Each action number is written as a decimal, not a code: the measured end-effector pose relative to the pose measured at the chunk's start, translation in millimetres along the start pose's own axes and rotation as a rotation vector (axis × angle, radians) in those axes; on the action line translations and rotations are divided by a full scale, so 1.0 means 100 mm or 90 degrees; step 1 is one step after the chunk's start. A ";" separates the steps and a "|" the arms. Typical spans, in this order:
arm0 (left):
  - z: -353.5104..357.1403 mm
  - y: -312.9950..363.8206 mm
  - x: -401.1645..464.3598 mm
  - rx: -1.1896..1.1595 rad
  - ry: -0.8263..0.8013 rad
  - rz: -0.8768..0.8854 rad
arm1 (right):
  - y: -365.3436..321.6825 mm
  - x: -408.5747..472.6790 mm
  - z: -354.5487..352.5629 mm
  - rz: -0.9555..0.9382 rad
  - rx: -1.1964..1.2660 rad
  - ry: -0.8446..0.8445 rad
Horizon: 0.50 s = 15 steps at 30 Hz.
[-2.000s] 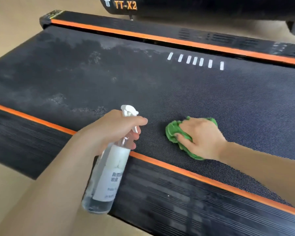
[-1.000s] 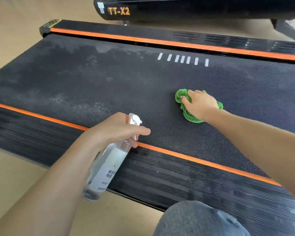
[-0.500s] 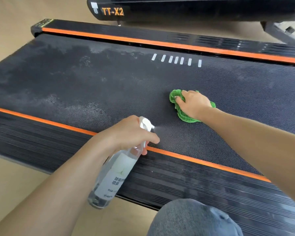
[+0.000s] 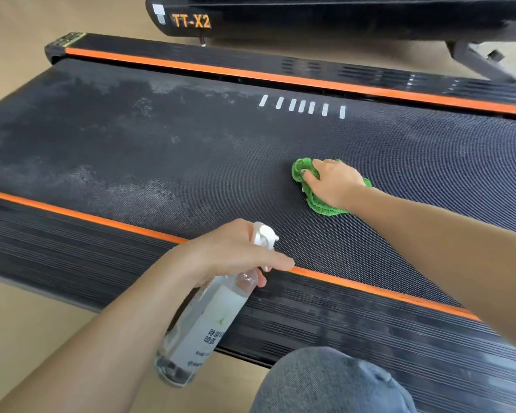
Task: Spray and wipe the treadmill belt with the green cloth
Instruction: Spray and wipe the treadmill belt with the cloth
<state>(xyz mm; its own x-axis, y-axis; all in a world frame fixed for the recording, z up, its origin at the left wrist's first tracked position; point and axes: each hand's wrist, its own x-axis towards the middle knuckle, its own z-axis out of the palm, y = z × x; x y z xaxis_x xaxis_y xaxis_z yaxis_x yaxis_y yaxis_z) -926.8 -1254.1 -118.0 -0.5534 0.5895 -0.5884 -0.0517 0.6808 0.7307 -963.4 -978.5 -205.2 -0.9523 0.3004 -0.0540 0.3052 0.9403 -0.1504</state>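
Head view: mid-wipe. Right hand (image 4: 335,183) pressing bunched green cloth (image 4: 320,204) onto treadmill belt (image 4: 191,162), centre-right; left hand (image 4: 233,253) gripping spray bottle (image 4: 203,323) over near orange rail (image 4: 370,289). Next, probably: spraying leftward, wiping greyish patches.

Soft, even daylight fills the wide-angle frame, with no hard shadows. A pale sheen lies on the treadmill belt (image 4: 191,150) toward 10 o'clock, possibly glare. The orange side rails (image 4: 251,74) bow, showing lens distortion toward the edges. The ribbed side deck (image 4: 370,332) at 5 o'clock is smeared by motion blur, as is the knee (image 4: 334,383) at 6 o'clock. The centre stays fairly sharp.
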 end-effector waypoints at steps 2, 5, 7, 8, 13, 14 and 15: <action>-0.04 -0.04 0.01 -0.010 0.027 -0.004 | 0.01 -0.07 0.01 -0.013 0.006 0.005; -0.16 -0.07 -0.01 -0.049 0.088 -0.020 | 0.05 -0.38 0.03 -0.083 -0.002 0.021; -0.27 -0.12 -0.03 -0.102 0.124 -0.028 | 0.10 -0.72 0.04 -0.196 0.013 0.034; -0.32 -0.14 -0.05 -0.124 0.133 -0.029 | 0.13 -0.90 0.05 -0.262 0.025 0.039; -0.49 -0.17 -0.13 -0.181 0.178 -0.016 | 0.02 -1.19 0.16 -0.473 0.034 -0.002; -0.52 -0.15 -0.15 -0.197 0.196 -0.010 | -0.09 -1.15 0.17 -0.498 0.035 0.007; -0.56 -0.14 -0.17 -0.213 0.216 0.000 | -0.22 -1.07 0.20 -0.526 0.035 0.017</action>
<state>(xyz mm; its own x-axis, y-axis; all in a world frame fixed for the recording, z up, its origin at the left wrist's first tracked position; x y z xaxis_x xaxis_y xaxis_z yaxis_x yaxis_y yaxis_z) -963.7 -1297.9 -98.8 -0.7910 0.3761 -0.4826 -0.2860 0.4700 0.8351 -867.9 -1034.7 -215.9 -0.8692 -0.4802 0.1180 -0.4943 0.8505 -0.1796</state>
